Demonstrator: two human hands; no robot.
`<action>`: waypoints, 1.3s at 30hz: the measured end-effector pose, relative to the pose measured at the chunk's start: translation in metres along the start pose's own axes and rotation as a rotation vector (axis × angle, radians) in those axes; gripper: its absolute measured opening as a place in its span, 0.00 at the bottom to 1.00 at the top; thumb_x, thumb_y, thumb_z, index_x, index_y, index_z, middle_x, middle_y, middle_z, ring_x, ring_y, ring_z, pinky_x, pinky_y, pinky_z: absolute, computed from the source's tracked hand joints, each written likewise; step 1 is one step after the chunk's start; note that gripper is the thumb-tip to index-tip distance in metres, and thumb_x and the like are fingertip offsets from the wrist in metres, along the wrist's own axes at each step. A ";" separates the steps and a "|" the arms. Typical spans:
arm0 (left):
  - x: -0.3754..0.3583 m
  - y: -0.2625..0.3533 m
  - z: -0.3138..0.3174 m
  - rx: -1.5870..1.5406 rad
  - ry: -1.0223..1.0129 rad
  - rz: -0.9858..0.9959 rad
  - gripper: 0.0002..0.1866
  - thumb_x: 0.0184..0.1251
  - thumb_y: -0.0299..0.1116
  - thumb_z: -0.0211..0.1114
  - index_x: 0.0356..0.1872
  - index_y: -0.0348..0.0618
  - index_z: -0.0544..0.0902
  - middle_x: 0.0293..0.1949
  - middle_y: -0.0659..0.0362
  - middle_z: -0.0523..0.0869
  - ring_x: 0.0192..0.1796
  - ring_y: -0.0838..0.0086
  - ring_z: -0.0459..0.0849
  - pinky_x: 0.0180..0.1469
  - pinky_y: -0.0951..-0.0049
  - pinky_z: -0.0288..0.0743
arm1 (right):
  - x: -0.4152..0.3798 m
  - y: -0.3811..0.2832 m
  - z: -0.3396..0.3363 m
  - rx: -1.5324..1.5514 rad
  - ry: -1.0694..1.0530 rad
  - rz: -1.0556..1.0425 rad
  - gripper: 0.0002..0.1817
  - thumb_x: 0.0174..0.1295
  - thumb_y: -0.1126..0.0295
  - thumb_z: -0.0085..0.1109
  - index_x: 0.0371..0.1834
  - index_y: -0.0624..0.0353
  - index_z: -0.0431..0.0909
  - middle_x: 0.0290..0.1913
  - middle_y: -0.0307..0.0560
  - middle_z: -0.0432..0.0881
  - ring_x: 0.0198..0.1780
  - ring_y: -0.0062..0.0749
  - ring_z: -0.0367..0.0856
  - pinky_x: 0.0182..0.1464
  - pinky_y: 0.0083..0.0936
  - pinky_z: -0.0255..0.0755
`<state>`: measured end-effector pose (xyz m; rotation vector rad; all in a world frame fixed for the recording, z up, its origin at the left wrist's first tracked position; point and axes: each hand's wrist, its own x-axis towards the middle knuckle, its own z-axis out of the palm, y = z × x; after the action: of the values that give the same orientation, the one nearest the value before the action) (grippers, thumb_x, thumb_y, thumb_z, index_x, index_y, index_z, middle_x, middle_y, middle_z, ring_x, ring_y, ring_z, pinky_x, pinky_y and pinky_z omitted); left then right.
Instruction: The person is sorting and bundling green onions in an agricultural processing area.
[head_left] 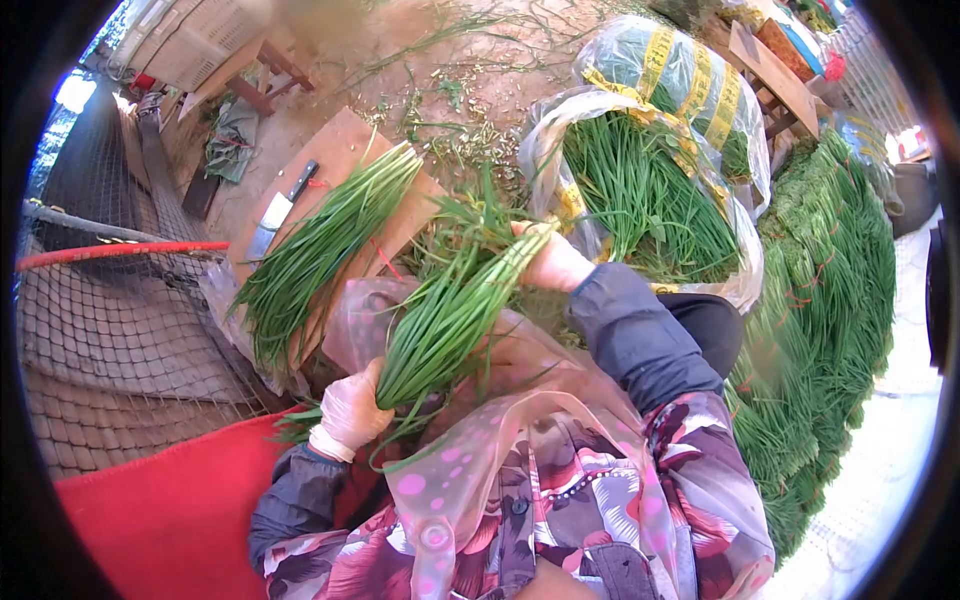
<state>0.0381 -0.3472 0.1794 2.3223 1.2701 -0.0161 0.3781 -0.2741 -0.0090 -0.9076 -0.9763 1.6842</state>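
Across my lap lies a bunch of garlic chives (450, 310), its pale stem ends pointing up and right. My left hand (352, 408), in a thin whitish glove, is closed round the leafy end. My right hand (553, 262) is closed at the pale stem end, with its fingers partly hidden behind the stalks. Loose, tangled leaves (465, 225) hang just beyond the bunch. To the left, a second pile of chives (325, 245) rests on a wooden board (350, 135), beside a cleaver (275, 222) with a dark handle.
An open plastic bag (545, 150) full of chives stands ahead on the right, with another filled bag (655, 60) behind it. A long heap of tied chives (820, 320) runs down my right side. Netting (110, 340) and red cloth (180, 510) lie left. Trimmings (470, 110) litter the ground.
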 end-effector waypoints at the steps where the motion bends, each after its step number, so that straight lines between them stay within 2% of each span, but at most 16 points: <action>1: -0.001 -0.002 -0.001 0.037 0.016 -0.004 0.25 0.46 0.31 0.67 0.50 0.45 0.76 0.29 0.47 0.83 0.33 0.49 0.83 0.34 0.54 0.76 | 0.011 0.022 -0.013 0.002 -0.003 0.001 0.23 0.56 0.62 0.65 0.52 0.61 0.77 0.45 0.45 0.84 0.47 0.27 0.79 0.55 0.25 0.70; 3: -0.003 -0.007 0.000 0.088 0.060 0.051 0.27 0.44 0.29 0.66 0.52 0.45 0.75 0.27 0.47 0.83 0.31 0.50 0.83 0.33 0.54 0.76 | 0.019 0.046 -0.031 -0.118 0.207 0.143 0.17 0.63 0.61 0.54 0.50 0.60 0.78 0.41 0.49 0.84 0.43 0.29 0.79 0.52 0.28 0.72; 4: -0.006 -0.007 0.000 0.085 0.059 0.046 0.27 0.44 0.29 0.66 0.52 0.45 0.75 0.27 0.47 0.83 0.31 0.50 0.83 0.33 0.54 0.76 | -0.001 0.002 -0.014 -0.708 0.147 -0.035 0.15 0.65 0.62 0.50 0.48 0.58 0.78 0.36 0.54 0.84 0.40 0.36 0.81 0.48 0.32 0.72; 5: -0.008 -0.006 -0.001 0.094 0.050 0.042 0.27 0.44 0.29 0.66 0.52 0.45 0.75 0.27 0.48 0.83 0.31 0.50 0.83 0.32 0.55 0.76 | 0.001 -0.002 -0.026 -0.330 0.400 0.262 0.16 0.61 0.59 0.56 0.46 0.58 0.79 0.36 0.58 0.84 0.42 0.47 0.83 0.47 0.36 0.73; 6: -0.011 -0.005 -0.002 0.102 0.038 0.037 0.27 0.44 0.28 0.66 0.52 0.46 0.75 0.27 0.48 0.83 0.31 0.51 0.83 0.32 0.55 0.76 | -0.032 -0.088 0.006 -1.273 0.362 0.109 0.16 0.57 0.61 0.58 0.45 0.58 0.79 0.36 0.61 0.83 0.43 0.55 0.82 0.47 0.39 0.75; 7: -0.015 -0.009 -0.002 0.099 0.039 0.030 0.27 0.44 0.28 0.66 0.52 0.46 0.75 0.27 0.48 0.83 0.31 0.51 0.83 0.32 0.55 0.76 | -0.030 -0.085 -0.021 -1.403 0.477 0.201 0.14 0.55 0.66 0.59 0.45 0.58 0.80 0.38 0.61 0.83 0.42 0.56 0.82 0.46 0.41 0.76; 10: -0.028 -0.017 -0.002 0.142 0.096 0.012 0.29 0.42 0.28 0.68 0.52 0.45 0.76 0.28 0.50 0.82 0.31 0.53 0.83 0.33 0.57 0.77 | -0.049 -0.105 -0.081 -0.589 0.677 0.288 0.16 0.56 0.68 0.60 0.47 0.63 0.80 0.36 0.52 0.86 0.37 0.40 0.86 0.43 0.32 0.78; 12: -0.026 -0.014 -0.002 0.255 0.077 0.023 0.32 0.39 0.27 0.70 0.53 0.44 0.76 0.29 0.52 0.81 0.30 0.55 0.83 0.33 0.59 0.77 | -0.053 -0.113 -0.027 -0.422 0.247 0.497 0.20 0.57 0.64 0.63 0.49 0.66 0.79 0.38 0.51 0.86 0.37 0.40 0.84 0.44 0.31 0.77; 14: -0.021 -0.013 -0.001 0.274 0.059 0.028 0.35 0.35 0.27 0.72 0.54 0.42 0.75 0.30 0.52 0.80 0.31 0.56 0.82 0.33 0.60 0.76 | -0.050 -0.137 0.066 -1.142 -0.144 0.758 0.24 0.55 0.61 0.66 0.51 0.64 0.79 0.40 0.51 0.86 0.40 0.39 0.83 0.47 0.30 0.74; 19: -0.029 -0.013 0.003 0.332 0.023 0.027 0.38 0.32 0.26 0.73 0.56 0.42 0.74 0.29 0.53 0.80 0.31 0.57 0.83 0.34 0.60 0.76 | -0.056 -0.045 0.006 -0.625 0.164 0.157 0.19 0.55 0.62 0.64 0.49 0.55 0.82 0.39 0.44 0.86 0.40 0.29 0.80 0.47 0.25 0.73; 21: -0.029 -0.016 0.003 0.305 0.048 0.027 0.39 0.32 0.26 0.73 0.57 0.41 0.74 0.29 0.53 0.80 0.31 0.57 0.83 0.33 0.60 0.76 | -0.065 -0.075 -0.048 -0.478 0.555 0.402 0.18 0.59 0.63 0.60 0.50 0.59 0.82 0.34 0.42 0.87 0.32 0.28 0.83 0.36 0.29 0.77; 24: -0.033 -0.016 0.004 0.383 -0.003 -0.014 0.39 0.32 0.26 0.72 0.57 0.41 0.74 0.30 0.53 0.80 0.30 0.58 0.82 0.32 0.61 0.76 | -0.076 -0.111 -0.011 -0.393 0.224 0.422 0.23 0.59 0.53 0.61 0.46 0.63 0.82 0.39 0.49 0.86 0.36 0.35 0.85 0.37 0.33 0.77; 28: -0.021 -0.004 0.000 0.424 -0.019 0.033 0.37 0.34 0.26 0.70 0.57 0.40 0.74 0.30 0.53 0.80 0.30 0.59 0.82 0.31 0.62 0.76 | -0.059 -0.045 0.052 -1.393 -0.143 0.419 0.24 0.51 0.53 0.64 0.46 0.59 0.81 0.41 0.58 0.84 0.44 0.51 0.83 0.49 0.38 0.75; 32: -0.030 -0.007 0.003 0.416 0.000 0.039 0.36 0.36 0.28 0.69 0.56 0.40 0.75 0.29 0.53 0.80 0.29 0.60 0.82 0.31 0.62 0.75 | -0.054 -0.009 -0.036 -1.279 0.435 0.138 0.11 0.54 0.73 0.54 0.40 0.63 0.81 0.34 0.58 0.84 0.38 0.49 0.84 0.41 0.39 0.77; 34: -0.035 -0.012 0.005 0.456 -0.005 0.020 0.35 0.37 0.28 0.69 0.56 0.40 0.75 0.29 0.54 0.79 0.29 0.60 0.82 0.31 0.63 0.75 | -0.064 -0.032 -0.091 0.001 0.676 0.187 0.14 0.62 0.68 0.54 0.47 0.63 0.82 0.37 0.50 0.85 0.37 0.32 0.83 0.38 0.31 0.78; 39: -0.023 -0.011 0.009 0.535 0.054 0.140 0.29 0.44 0.28 0.63 0.56 0.42 0.76 0.26 0.57 0.77 0.27 0.64 0.80 0.28 0.66 0.73 | -0.050 -0.037 0.024 -0.956 0.038 0.310 0.23 0.54 0.58 0.64 0.50 0.59 0.80 0.41 0.53 0.85 0.40 0.41 0.84 0.43 0.35 0.78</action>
<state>0.0185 -0.3645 0.1722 2.8764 1.2366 -0.2798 0.3837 -0.3178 0.0403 -1.7668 -1.7273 1.3918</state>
